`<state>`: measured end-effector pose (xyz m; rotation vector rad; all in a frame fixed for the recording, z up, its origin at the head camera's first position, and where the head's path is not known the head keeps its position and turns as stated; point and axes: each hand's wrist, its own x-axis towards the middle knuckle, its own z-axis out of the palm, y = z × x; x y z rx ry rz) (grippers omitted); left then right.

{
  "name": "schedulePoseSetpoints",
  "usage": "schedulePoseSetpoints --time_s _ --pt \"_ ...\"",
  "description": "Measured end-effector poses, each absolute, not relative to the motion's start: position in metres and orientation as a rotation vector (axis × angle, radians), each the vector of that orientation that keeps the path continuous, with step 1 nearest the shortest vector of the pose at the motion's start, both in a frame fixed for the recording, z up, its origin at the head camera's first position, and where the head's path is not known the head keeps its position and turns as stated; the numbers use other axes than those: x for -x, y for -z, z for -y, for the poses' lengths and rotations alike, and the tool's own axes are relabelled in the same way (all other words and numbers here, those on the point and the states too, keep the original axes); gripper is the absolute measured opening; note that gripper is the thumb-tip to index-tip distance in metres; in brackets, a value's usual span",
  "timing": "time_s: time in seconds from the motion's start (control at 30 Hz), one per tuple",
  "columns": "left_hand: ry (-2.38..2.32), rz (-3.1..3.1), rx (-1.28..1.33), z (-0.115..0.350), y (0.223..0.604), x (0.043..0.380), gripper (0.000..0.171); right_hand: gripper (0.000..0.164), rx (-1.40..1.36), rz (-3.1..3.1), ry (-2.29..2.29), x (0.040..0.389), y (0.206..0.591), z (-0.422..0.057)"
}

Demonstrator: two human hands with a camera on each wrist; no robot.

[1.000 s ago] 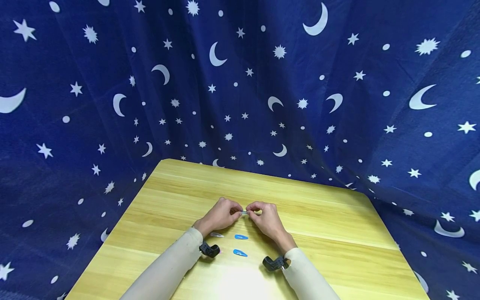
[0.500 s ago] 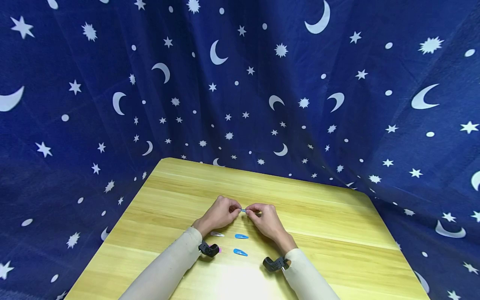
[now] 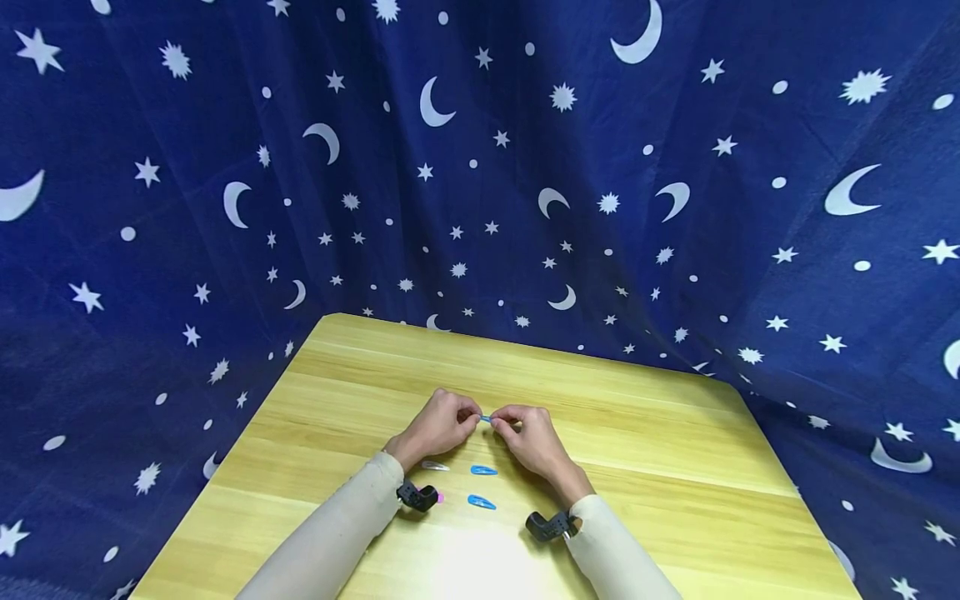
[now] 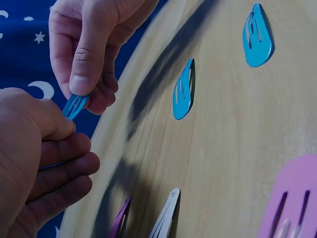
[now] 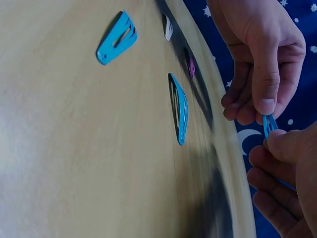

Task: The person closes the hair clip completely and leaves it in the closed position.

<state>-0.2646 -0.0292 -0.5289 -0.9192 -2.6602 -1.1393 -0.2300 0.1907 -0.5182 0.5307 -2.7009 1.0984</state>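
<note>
My left hand (image 3: 438, 423) and right hand (image 3: 528, 435) meet over the middle of the table, thumb and fingers of each pinching one end of a small blue snap hair clip (image 3: 486, 418). Slots in the clip (image 4: 74, 106) show between the two thumbs in the left wrist view; its ends are hidden under the fingertips. Nearer the body, two more blue hair clips lie on the table, an upper one (image 3: 483, 470) and a lower one (image 3: 481, 502). A white hair clip (image 3: 435, 466) lies beside my left wrist.
A pink hair clip (image 4: 292, 203) and a purple one (image 4: 120, 218) also lie on the wooden table (image 3: 637, 467). A wrist camera (image 3: 417, 496) partly covers the pink clip in the head view. Behind the table hangs a dark blue curtain (image 3: 510, 183) with moons and stars.
Both hands have risen slightly in the head view, still pinching the hair clip. The clip looked silvery a second ago and now shows its blue side.
</note>
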Motion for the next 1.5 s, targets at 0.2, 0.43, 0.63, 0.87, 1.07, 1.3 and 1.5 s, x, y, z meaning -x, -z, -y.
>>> schedulePoseSetpoints --time_s 0.2,0.43,0.63,0.87,1.07,1.3,1.5 --pt "1.126 2.646 0.943 0.0294 0.5287 0.2648 0.012 0.007 -0.538 2.705 -1.072 0.2301 0.5175 -0.1895" --pt "1.112 2.633 0.986 0.0304 0.5279 0.2634 0.014 0.008 -0.532 2.716 -1.075 0.2288 0.5166 -0.1884" --pt "1.113 2.62 1.014 0.0318 0.5261 0.2632 0.015 0.008 -0.539 2.72 -1.073 0.2284 0.5151 -0.1873" --pt "1.112 2.618 1.029 0.0326 0.5257 0.2623 0.015 0.007 -0.557 2.72 -1.062 0.2278 0.516 -0.1874" --pt "1.129 2.623 1.033 0.0338 0.525 0.2611 0.016 0.008 -0.605 2.686 -1.068 0.2266 0.5173 -0.1877" --pt "1.142 2.645 1.082 0.0359 0.5242 0.2623 0.017 0.008 -0.634 2.688 -1.058 0.2261 0.5189 -0.1897" --pt "1.196 2.658 1.105 0.0384 0.5242 0.2631 0.017 0.007 -0.679 2.678 -1.063 0.2256 0.5189 -0.1908"
